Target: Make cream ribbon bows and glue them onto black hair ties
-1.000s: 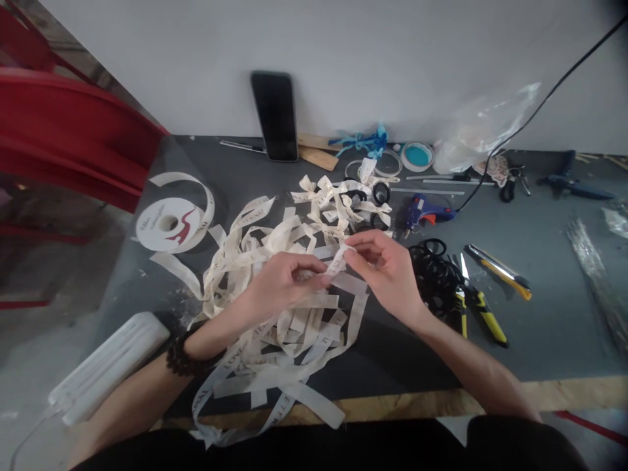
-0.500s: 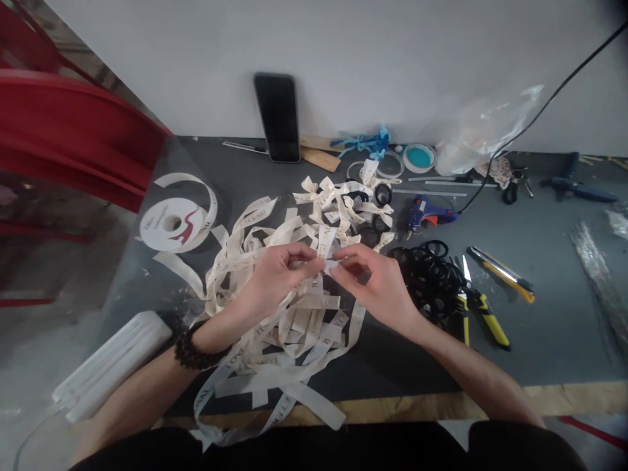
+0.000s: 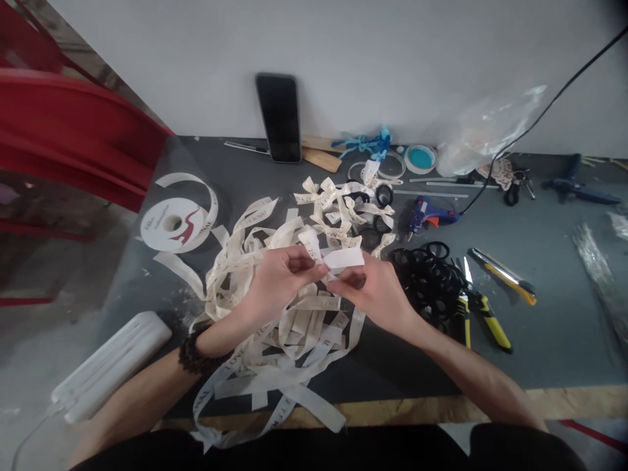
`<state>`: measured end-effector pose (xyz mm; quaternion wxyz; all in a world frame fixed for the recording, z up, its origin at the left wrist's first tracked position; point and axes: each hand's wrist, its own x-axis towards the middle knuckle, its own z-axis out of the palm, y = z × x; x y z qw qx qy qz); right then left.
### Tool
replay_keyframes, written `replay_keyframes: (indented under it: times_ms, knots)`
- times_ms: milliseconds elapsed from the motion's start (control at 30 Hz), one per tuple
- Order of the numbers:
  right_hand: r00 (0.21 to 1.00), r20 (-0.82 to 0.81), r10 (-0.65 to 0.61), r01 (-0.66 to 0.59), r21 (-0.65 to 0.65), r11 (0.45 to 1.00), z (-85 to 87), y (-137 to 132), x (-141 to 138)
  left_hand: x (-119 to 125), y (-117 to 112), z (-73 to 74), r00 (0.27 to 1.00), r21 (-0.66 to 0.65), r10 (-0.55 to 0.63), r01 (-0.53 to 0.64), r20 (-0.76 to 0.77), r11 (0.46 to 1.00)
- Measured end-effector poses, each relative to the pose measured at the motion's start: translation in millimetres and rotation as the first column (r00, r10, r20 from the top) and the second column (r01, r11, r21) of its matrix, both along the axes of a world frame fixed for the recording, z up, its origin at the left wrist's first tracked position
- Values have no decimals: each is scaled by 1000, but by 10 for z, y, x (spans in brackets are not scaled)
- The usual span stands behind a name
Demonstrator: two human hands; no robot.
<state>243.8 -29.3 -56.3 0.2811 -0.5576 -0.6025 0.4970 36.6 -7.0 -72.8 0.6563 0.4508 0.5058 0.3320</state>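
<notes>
A short piece of white printed ribbon (image 3: 345, 258) is pinched between my two hands, with one end up to the left and a plain end sticking out to the right. My left hand (image 3: 282, 275) grips it with thumb and fingertips. From the other side, my right hand (image 3: 375, 284) holds its lower part with closed fingers; the exact fold is partly hidden. Beneath both hands lies a tangled heap of cream ribbon (image 3: 314, 356) with printed letters. Just beyond them sit several tied ribbon bows (image 3: 343, 199). To the right is a pile of black hair ties (image 3: 432, 281).
A ribbon spool (image 3: 171, 224) lies at left, a phone (image 3: 279, 118) leans on the wall. A blue glue gun (image 3: 429, 214) with a black cord, yellow-handled scissors (image 3: 483, 317) and a box cutter (image 3: 503, 275) lie at right. A white power strip (image 3: 112, 366) is at lower left.
The ribbon piece has been turned: its upright end now tilts left, and a plain end now points right above my right hand. Both hands have shifted only slightly.
</notes>
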Motion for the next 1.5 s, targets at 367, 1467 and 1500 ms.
replay_keyframes:
  times_ms: [367, 1467, 1500]
  knots:
    - [984, 163, 73, -80, 35, 996, 42, 15, 41, 33, -3, 27, 997, 2, -52, 52, -59, 999]
    - [994, 104, 26, -36, 88, 995, 166, 67, 132, 13, 0, 183, 909, 283, -77, 207, -409, 937]
    - [994, 110, 27, -36, 81, 996, 164, 73, 140, 9, 1, 182, 905, 300, -63, 204, -420, 932]
